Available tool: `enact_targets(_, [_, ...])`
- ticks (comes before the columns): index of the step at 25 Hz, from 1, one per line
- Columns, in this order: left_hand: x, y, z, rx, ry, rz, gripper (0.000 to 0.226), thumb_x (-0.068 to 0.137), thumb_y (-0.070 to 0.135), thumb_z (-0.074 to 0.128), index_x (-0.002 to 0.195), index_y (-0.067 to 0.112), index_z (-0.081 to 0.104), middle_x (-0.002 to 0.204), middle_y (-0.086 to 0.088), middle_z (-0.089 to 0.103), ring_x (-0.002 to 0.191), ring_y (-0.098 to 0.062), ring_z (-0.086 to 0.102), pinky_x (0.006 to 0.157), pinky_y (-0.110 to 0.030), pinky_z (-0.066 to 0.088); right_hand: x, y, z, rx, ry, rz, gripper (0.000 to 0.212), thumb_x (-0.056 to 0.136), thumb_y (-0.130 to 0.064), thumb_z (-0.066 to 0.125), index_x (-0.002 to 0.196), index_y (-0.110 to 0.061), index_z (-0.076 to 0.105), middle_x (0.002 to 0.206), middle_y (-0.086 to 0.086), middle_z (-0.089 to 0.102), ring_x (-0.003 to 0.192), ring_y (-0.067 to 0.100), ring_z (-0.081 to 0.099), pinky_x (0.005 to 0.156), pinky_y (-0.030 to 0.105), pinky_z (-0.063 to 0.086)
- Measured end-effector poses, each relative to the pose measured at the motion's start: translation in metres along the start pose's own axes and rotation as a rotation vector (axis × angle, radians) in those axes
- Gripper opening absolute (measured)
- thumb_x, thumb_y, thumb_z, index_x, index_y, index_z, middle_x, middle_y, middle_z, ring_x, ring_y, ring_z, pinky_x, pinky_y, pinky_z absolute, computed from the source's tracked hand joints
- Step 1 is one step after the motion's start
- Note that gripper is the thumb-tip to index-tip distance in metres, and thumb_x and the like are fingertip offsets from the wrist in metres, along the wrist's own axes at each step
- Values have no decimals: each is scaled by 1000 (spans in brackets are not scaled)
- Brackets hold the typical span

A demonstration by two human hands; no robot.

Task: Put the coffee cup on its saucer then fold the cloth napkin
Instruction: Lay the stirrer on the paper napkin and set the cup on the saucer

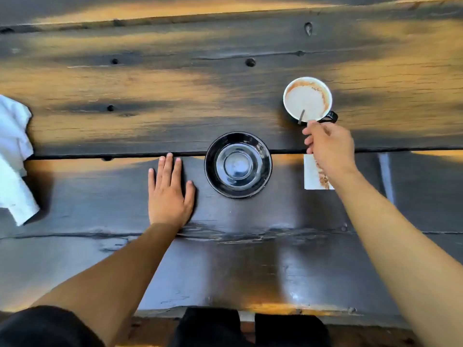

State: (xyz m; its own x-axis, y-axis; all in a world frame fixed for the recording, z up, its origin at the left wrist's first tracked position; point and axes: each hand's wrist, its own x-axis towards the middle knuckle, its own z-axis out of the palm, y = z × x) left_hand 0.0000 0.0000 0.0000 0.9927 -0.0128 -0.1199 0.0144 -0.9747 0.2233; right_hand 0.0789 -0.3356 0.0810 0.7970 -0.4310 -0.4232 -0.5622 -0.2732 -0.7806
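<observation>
A coffee cup (307, 98), white inside with brown stains and a dark handle at its lower right, stands on the wooden table to the upper right. A thin spoon (301, 117) leans in it. My right hand (328, 149) is just below the cup, fingers curled and pinching the spoon's handle. The black glossy saucer (238, 165) lies bare in the middle of the table. My left hand (169, 190) rests flat on the table just left of the saucer, fingers straight. The white cloth napkin (13, 159) lies crumpled at the far left edge.
A small white paper (313, 175) with a brown stain lies right of the saucer, partly under my right wrist. The dark wooden table (225, 259) has gaps between planks; its near edge runs along the bottom.
</observation>
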Motion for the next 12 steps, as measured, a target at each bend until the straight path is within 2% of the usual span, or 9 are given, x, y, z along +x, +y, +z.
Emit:
enact_targets(3, [2,-2,-1,-8,40,-29,68,95,39,33,155,8,33,166,-11,23,155,-26,14,126,-50,9,2,-9,12,113,-4,50,33,91,-41,58,74,-17,73,63,-4,64,55,11,54,59,26,49])
enact_targets(7, [1,-3,2,9,19,-24,68,94,39,35,154,7,33,166,-11,23,155,-27,14,126,-51,10,2,-10,19,150,-13,83,21,85,-26,59,71,-19,72,61,-5,63,52,12,53,60,32,43])
enact_targets(12, [1,-4,3,15,41,-23,68,93,38,36,153,6,35,165,-12,25,155,-28,17,125,-53,12,1,-10,10,168,10,100,20,87,-17,59,73,-16,73,61,-4,62,51,10,52,56,24,43])
